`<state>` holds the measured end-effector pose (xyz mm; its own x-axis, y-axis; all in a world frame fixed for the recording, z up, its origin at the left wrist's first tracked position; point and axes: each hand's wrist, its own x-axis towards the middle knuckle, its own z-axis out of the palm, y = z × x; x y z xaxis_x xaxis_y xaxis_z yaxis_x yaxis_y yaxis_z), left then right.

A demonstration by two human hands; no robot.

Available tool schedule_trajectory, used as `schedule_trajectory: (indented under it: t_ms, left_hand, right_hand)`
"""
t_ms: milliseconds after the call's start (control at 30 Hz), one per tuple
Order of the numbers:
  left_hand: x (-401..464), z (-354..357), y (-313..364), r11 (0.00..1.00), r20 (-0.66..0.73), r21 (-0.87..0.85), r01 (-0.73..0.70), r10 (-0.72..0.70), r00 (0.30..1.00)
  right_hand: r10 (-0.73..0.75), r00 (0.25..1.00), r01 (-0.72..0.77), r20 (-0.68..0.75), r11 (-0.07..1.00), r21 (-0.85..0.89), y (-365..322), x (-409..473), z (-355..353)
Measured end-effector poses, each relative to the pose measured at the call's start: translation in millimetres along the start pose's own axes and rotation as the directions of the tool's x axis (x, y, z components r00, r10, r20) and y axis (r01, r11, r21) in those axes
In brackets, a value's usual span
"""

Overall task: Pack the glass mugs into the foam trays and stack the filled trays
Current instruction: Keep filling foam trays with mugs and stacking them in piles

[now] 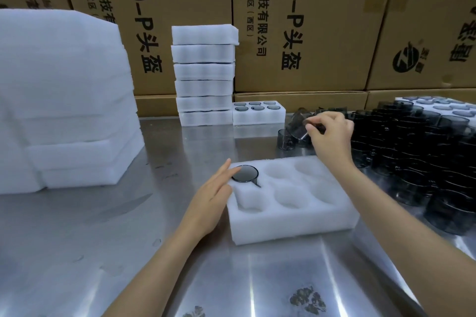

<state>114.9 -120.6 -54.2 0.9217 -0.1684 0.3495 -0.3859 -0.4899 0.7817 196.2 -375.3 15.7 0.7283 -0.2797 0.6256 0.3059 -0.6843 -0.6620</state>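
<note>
Eight filled trays (203, 74), two hands (208, 195).

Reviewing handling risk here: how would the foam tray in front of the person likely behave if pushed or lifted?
The foam tray looks light, with one mug in six pockets, so it would likely slide on the smooth metal table. The left hand rests against its edge, probably steadying it. The foam seems soft, perhaps flexing when lifted.

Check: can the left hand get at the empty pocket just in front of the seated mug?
Probably yes. The left hand lies open on the foam tray edge, fingertips by the seated mug, right beside that empty pocket. Nothing covers it; the right hand is away at the loose mugs.
</note>
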Motion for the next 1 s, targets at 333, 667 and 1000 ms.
schedule_trajectory:
  t_ms: [333, 667, 1000]
  left_hand:
    - [7.6, -4.3, 7.6, 0.996, -0.045, 0.087, -0.017, 0.021, 0.999]
    - [42.6, 3.3, 57.9, 0.992, -0.002, 0.12, -0.026, 0.027, 1.0]
    - [41.4, 24.9, 63.1, 0.984, 0.111, 0.055, -0.171, 0.164, 0.98]
  right_hand:
    - [0.034, 0.948, -0.181, 0.316, 0.875, 0.449, -31.6, -35.7, -11.6]
    - [-0.17, 0.911, 0.064, 0.374, 0.958, 0.28, -32.0, -55.0, -8.4]
    - [-0.25, 0.909, 0.221, 0.333, 0.967, 0.124, -33.3, -59.1, -5.0]
